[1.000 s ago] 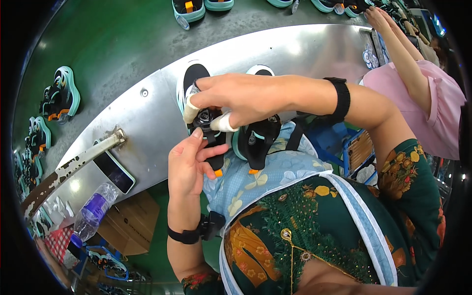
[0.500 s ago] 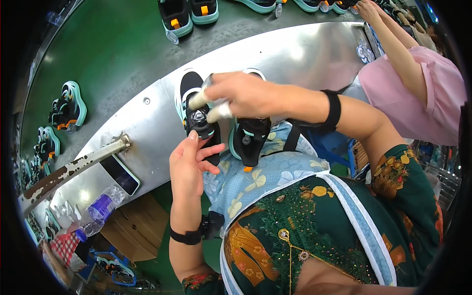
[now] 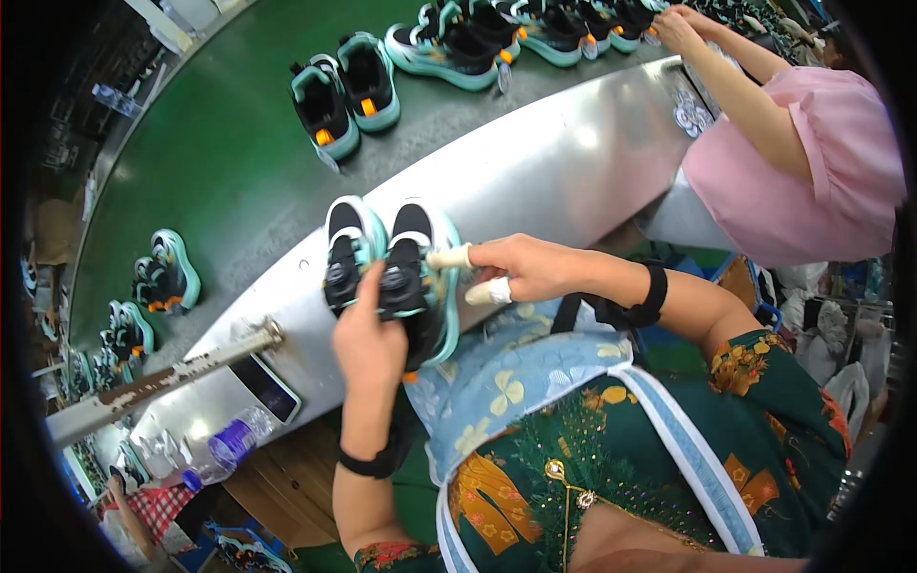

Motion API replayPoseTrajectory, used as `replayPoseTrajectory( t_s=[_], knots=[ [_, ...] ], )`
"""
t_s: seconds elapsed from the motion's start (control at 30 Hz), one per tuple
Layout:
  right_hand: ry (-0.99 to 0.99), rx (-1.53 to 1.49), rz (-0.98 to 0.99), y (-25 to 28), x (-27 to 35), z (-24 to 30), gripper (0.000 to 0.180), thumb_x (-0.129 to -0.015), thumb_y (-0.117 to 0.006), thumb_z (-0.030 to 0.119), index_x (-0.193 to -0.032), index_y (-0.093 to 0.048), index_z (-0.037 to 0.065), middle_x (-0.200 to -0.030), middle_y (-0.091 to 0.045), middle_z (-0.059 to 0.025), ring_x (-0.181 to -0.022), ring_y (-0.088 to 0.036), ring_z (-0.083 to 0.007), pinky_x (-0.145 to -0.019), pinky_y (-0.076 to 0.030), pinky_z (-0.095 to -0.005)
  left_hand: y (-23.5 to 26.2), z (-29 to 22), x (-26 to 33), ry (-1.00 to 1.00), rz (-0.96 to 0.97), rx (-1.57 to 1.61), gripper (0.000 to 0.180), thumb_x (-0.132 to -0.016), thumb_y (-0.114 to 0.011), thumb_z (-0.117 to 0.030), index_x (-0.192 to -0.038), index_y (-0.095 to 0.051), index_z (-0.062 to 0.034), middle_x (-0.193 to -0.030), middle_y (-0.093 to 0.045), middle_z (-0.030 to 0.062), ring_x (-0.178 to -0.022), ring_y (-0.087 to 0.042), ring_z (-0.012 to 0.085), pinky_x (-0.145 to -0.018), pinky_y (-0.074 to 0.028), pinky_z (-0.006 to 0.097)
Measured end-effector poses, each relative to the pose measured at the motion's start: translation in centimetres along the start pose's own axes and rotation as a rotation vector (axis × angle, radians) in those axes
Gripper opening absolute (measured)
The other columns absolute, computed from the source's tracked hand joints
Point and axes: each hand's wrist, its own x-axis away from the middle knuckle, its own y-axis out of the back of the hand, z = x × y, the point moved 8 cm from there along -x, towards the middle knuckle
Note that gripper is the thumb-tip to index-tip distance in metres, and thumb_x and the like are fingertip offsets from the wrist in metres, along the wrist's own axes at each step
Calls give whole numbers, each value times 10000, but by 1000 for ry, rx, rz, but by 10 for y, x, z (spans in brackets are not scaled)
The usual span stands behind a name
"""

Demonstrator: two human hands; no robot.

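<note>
Two black, white and mint-green sneakers stand side by side on the metal ledge, toes pointing away: a left sneaker [image 3: 346, 234] and a right sneaker [image 3: 427, 229]. A round dial shows on each one's tongue. My left hand [image 3: 371, 334] is closed at the rear of the left sneaker, one finger stretched up between the two; its other fingers are mostly hidden. My right hand [image 3: 525, 269] is open beside the right sneaker. Pale finger covers sit on its thumb and forefinger, and the forefinger's tip touches that sneaker's side.
More sneakers [image 3: 368, 86] line the green table [image 3: 239, 124]; others [image 3: 167, 272] stand at left. A chipped metal bar [image 3: 181, 377] crosses the ledge near a phone [image 3: 267, 387] and a plastic bottle [image 3: 234, 444]. A co-worker in pink [image 3: 802, 172] is at right.
The two sneakers now stand close together, where a gap parted them before. My right hand has moved from over the left sneaker to the right one's side. The view has shifted.
</note>
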Motion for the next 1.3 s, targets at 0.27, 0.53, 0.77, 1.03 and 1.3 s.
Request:
replayPoseTrajectory(
  t_s=[0.27,0.53,0.77,1.03,1.3],
  knots=[
    [75,483,-400,125,-129,19,593,-856,-694,291,-1380,-448,159,-844,-627,-205,-751,-600,-351,-707,-474,-410,129,198,-167,262,-387,-370,525,-837,-586,-187,-1341,-487,-73,-1068,-639,281,-992,-621,418,-871,-475,462],
    [41,544,-466,155,-204,-35,279,-785,-683,242,-1032,-634,123,-896,-668,-171,-899,-632,-361,-761,-487,-450,46,7,-197,-439,-456,-204,315,-788,-669,-140,-1085,-638,-38,-979,-651,131,-954,-569,345,-866,-455,411],
    [188,265,-164,71,-62,10,267,-756,-697,214,-1008,-676,126,-891,-673,-155,-834,-647,-357,-718,-507,-419,35,-43,-83,-518,-170,-21,177,-799,-624,-19,-976,-617,-11,-886,-565,147,-889,-527,347,-792,-440,437],
    [103,89,161,-23,37,13,329,-789,-704,161,-1097,-644,63,-894,-686,-165,-815,-668,-306,-691,-502,-420,26,-35,61,-43,-238,29,239,-811,-649,-23,-1049,-637,-6,-966,-599,109,-820,-581,226,-714,-471,358],
    [303,450,153,20,-38,35,543,-739,-731,119,-1258,-578,167,-826,-569,-77,-752,-600,-229,-668,-475,-369,-58,-18,45,105,-94,325,170,-866,-650,-111,-873,-545,22,-675,-550,69,-612,-513,117,-586,-432,280]
  ],
)
